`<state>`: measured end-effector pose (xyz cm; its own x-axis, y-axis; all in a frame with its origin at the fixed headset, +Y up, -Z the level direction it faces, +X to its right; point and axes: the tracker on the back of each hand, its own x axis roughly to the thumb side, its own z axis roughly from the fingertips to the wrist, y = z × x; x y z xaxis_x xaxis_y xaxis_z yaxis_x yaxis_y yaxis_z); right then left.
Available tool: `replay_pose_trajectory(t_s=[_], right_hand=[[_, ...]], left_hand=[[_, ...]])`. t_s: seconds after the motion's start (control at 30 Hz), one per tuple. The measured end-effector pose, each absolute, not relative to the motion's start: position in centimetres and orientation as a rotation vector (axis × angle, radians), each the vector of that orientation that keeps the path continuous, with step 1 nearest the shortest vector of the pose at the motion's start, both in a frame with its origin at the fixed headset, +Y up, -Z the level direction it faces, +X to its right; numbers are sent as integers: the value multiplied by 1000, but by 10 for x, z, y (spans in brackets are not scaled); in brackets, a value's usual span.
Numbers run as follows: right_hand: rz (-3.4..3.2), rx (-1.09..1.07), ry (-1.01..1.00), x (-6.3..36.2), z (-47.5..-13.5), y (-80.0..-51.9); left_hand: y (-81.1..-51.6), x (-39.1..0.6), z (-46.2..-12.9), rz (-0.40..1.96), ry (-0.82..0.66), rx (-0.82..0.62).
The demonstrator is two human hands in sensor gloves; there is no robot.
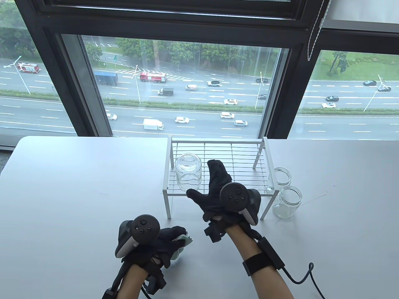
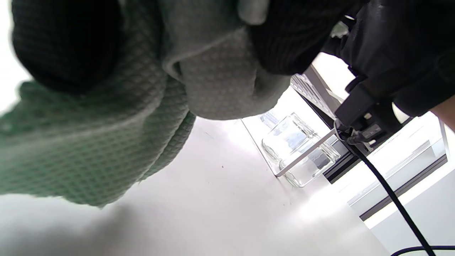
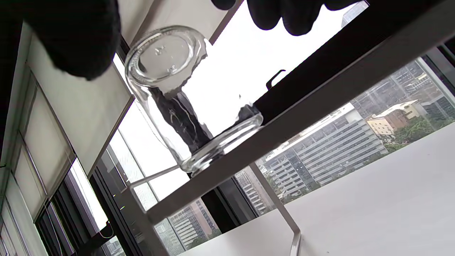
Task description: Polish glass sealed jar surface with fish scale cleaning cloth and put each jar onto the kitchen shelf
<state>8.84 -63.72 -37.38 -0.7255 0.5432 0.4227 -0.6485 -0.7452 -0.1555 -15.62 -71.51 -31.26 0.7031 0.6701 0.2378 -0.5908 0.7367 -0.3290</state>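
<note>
A clear glass jar [image 1: 188, 171] stands upside down on the left part of the white wire shelf [image 1: 224, 149]. My right hand [image 1: 205, 182] hovers just right of it with fingers straight and thumb spread; in the right wrist view its fingertips [image 3: 284, 16] are apart from the jar [image 3: 181, 96]. Near the table's front, my left hand [image 1: 171, 239] grips a bunched green fish scale cloth [image 1: 184, 242]; the cloth [image 2: 106, 142] fills the left wrist view. Two more open jars, one behind [image 1: 282, 177] and one in front [image 1: 287, 202], stand on the table right of the shelf.
The shelf's right leg [image 2: 305, 153] crosses in front of the two table jars in the left wrist view. A large window runs behind the white table [image 1: 78, 187]. Cables trail from my right wrist [image 1: 299, 277].
</note>
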Motion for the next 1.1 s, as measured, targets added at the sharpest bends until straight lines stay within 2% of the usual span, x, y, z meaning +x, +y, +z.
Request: replay_pose_trajectory(t_s=[0.13,0.33,0.6,0.7,0.9,1.0,1.1], right_hand=[[2516,463,-502,129,-355,-627],[2539,295,-686,211,-341,-623],[2652,-12,-607,289,-348,-660],[2681,-95,-547,302,-356,-679],[2911,-144,-192,297,-372,-714],[3000,-187,-86,292,-377,-722],[3026,-224,-171,290,-376,-721]], left_hand=[[-715,-156,-313,704,-354,-238],[-716,-156,-313,702,-352,-237],[-716,-155,-313,697,-354,-240],[-716,-154,-313,695,-355,-235],[-714,-151,-311,692,-376,-211],[-714,-149,-310,703,-384,-206],[-713,-149,-309,716,-393,-199]])
